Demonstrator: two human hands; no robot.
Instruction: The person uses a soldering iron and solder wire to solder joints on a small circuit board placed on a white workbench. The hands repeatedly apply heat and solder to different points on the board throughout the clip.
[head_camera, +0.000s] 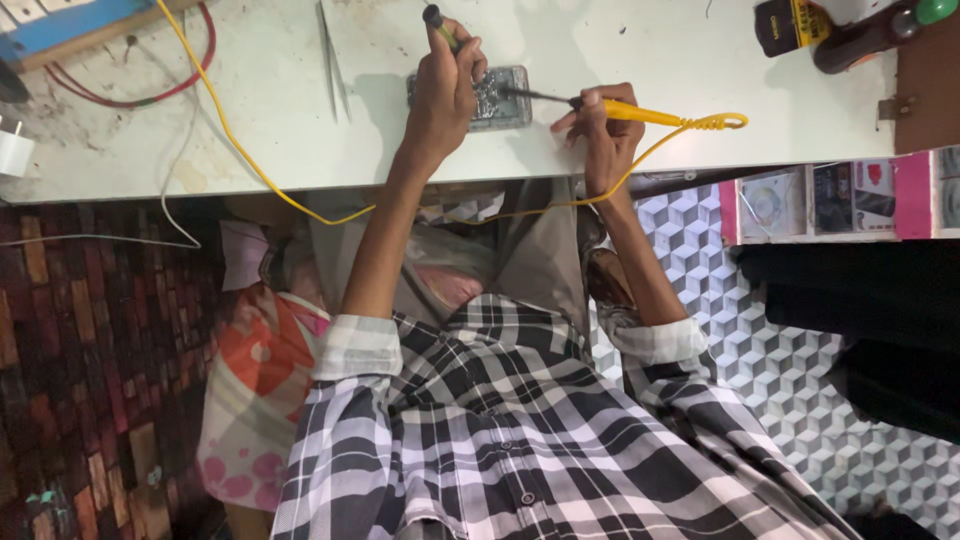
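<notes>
Fingers of the left hand (445, 90) are closed around a thin dark-handled tool (437, 22), whose upper end stands out above the fist, while the heel of this hand rests on the left part of a small circuit board (500, 98). This board lies flat on the white bench (280, 150), near its front edge, between the two hands. I judge the board light, stiff and thin, and also fragile, with small parts on its face, so it is better held by the bare edges and not pressed in the middle. To the right, the fingers of the right hand (600, 125) are pinched narrow around the yellow handle of a soldering iron (640, 113), like holding a pen, and its dark tip reaches to the board. The iron looks light, and the handle is the safe place to hold. A yellow cable (230, 130) runs from the handle across the bench. Metal tweezers (333, 65) lie untouched, left of the board.
</notes>
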